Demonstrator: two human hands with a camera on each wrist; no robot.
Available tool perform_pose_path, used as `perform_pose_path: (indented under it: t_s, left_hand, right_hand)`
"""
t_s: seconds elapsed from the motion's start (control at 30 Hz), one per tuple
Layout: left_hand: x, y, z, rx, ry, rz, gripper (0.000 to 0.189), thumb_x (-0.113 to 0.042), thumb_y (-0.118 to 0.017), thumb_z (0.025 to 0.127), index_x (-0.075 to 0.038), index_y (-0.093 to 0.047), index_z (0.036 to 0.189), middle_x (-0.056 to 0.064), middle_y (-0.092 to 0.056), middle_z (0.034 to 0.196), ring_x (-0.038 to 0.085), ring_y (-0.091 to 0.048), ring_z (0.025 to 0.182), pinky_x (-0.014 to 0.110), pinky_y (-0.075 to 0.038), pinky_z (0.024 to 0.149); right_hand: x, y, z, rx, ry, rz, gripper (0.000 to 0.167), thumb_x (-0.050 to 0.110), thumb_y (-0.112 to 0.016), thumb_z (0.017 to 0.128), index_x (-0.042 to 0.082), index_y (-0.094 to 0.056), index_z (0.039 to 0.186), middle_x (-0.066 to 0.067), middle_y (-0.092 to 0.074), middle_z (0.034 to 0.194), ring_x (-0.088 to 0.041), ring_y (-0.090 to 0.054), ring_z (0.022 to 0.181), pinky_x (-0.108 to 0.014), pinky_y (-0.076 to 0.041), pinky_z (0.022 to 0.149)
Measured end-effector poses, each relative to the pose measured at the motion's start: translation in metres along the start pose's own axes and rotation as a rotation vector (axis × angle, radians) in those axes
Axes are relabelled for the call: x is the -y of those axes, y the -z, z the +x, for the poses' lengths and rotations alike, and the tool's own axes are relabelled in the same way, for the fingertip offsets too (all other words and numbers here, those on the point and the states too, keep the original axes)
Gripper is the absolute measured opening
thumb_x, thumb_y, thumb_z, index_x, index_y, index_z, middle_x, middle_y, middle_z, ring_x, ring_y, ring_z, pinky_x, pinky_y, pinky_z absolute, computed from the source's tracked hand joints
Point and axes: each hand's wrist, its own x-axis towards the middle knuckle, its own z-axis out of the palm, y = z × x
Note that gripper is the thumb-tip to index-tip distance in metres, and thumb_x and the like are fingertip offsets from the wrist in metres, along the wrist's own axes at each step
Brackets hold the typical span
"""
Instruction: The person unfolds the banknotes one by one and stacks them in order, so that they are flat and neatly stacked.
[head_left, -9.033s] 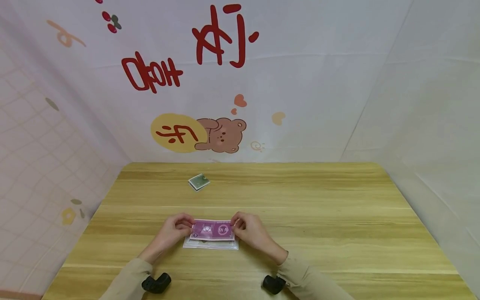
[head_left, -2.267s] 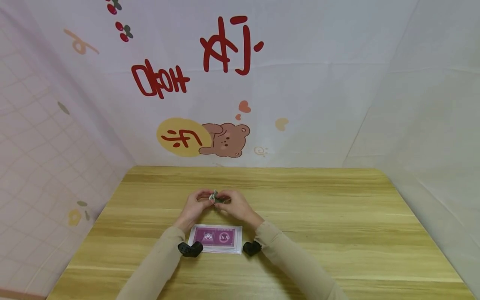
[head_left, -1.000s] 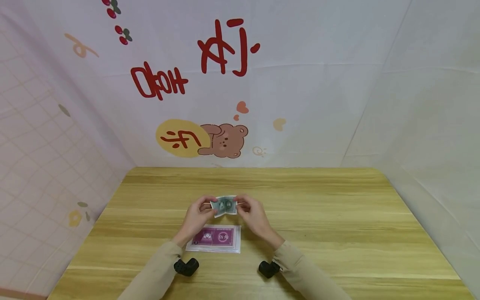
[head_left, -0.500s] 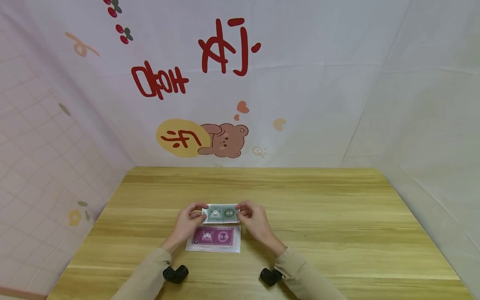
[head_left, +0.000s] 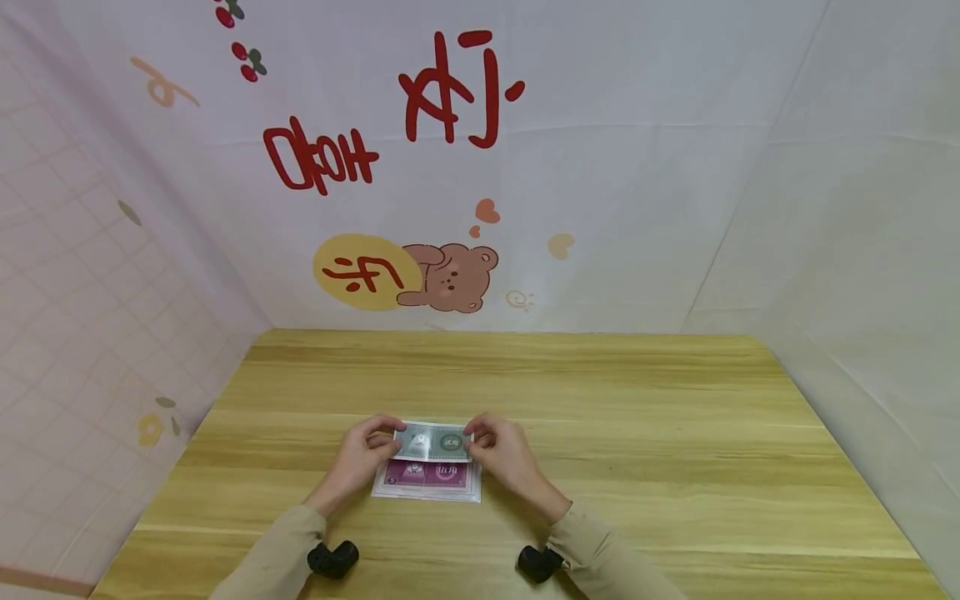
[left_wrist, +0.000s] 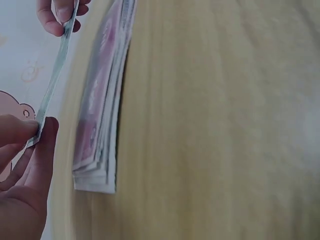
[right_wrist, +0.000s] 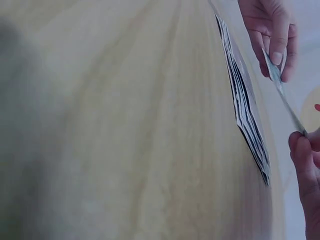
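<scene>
A green banknote (head_left: 432,442), unfolded with a crease across its middle, is stretched between both hands. My left hand (head_left: 363,457) pinches its left end between thumb and fingers, and my right hand (head_left: 508,457) pinches the right end. In the left wrist view the green note (left_wrist: 56,67) is seen nearly edge-on, apart from the pile. Below it a purple banknote (head_left: 426,476) lies on top of a pile of larger notes (head_left: 426,497). The green note hides the purple one's far part. Several layered edges of the pile (right_wrist: 245,97) show in the right wrist view.
The pile rests on a wood-grain table (head_left: 637,433). A white printed cloth (head_left: 615,183) hangs behind the table and along its sides. Black devices (head_left: 333,559) are strapped at both wrists.
Earlier both hands held the purple note, which now lies on the pile. The folded green note was picked up from farther back, unfolded, and brought nearer, over the pile.
</scene>
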Motion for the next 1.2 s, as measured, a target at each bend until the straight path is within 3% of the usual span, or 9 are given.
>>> perform_pose_path:
  t_s: [0.17,0.33,0.53,0.77,0.93,1.2]
  left_hand:
    - [0.001,0.002,-0.006,0.028,-0.007,0.052,0.024,0.015,-0.063,0.083,0.006,-0.064,0.105,0.019,-0.063,0.108,0.030,-0.065,0.093,0.026,-0.053,0.076]
    - [0.003,0.003,-0.010,0.028,-0.061,0.168,0.024,0.014,-0.066,0.081,0.000,-0.067,0.100,0.013,-0.064,0.105,0.024,-0.065,0.088,0.025,-0.053,0.073]
    - [0.004,0.004,-0.012,0.012,-0.134,0.261,0.025,0.017,-0.066,0.077,0.001,-0.067,0.096,0.010,-0.064,0.096,0.022,-0.062,0.084,0.026,-0.053,0.071]
    - [0.011,0.008,-0.011,0.052,-0.128,0.333,0.024,0.015,-0.069,0.075,0.000,-0.067,0.094,0.004,-0.060,0.081,0.014,-0.054,0.073,0.024,-0.048,0.064]
    - [0.015,0.010,-0.010,0.079,-0.117,0.337,0.023,0.014,-0.070,0.076,0.000,-0.067,0.094,0.004,-0.062,0.082,0.013,-0.055,0.072,0.023,-0.049,0.064]
    - [0.013,0.011,-0.010,0.050,-0.084,0.382,0.021,0.011,-0.074,0.074,-0.002,-0.070,0.090,0.009,-0.057,0.093,0.015,-0.056,0.075,0.023,-0.050,0.065]
  right_hand:
    - [0.002,-0.001,-0.002,0.064,0.012,-0.073,0.012,-0.004,-0.069,0.082,-0.003,-0.067,0.094,-0.004,-0.064,0.079,-0.008,-0.060,0.065,-0.022,-0.051,0.056]
    - [0.003,-0.003,-0.004,0.126,0.040,-0.160,0.012,-0.004,-0.069,0.081,-0.001,-0.069,0.093,0.000,-0.065,0.075,-0.003,-0.055,0.062,-0.020,-0.048,0.054]
    - [0.007,-0.005,-0.004,0.142,0.065,-0.218,0.013,-0.003,-0.070,0.078,-0.001,-0.069,0.091,0.001,-0.063,0.072,-0.003,-0.055,0.063,-0.019,-0.047,0.056]
    - [0.007,-0.009,-0.003,0.159,0.041,-0.236,0.012,-0.005,-0.071,0.077,-0.001,-0.068,0.088,0.002,-0.059,0.069,-0.003,-0.051,0.061,-0.019,-0.045,0.054]
    - [0.006,-0.009,-0.003,0.177,0.025,-0.228,0.011,-0.004,-0.072,0.077,0.000,-0.068,0.087,0.004,-0.055,0.068,-0.002,-0.049,0.061,-0.020,-0.044,0.054]
    - [0.001,-0.009,-0.001,0.197,0.003,-0.234,0.015,-0.003,-0.074,0.074,0.003,-0.068,0.087,0.006,-0.050,0.063,-0.001,-0.043,0.055,-0.019,-0.037,0.050]
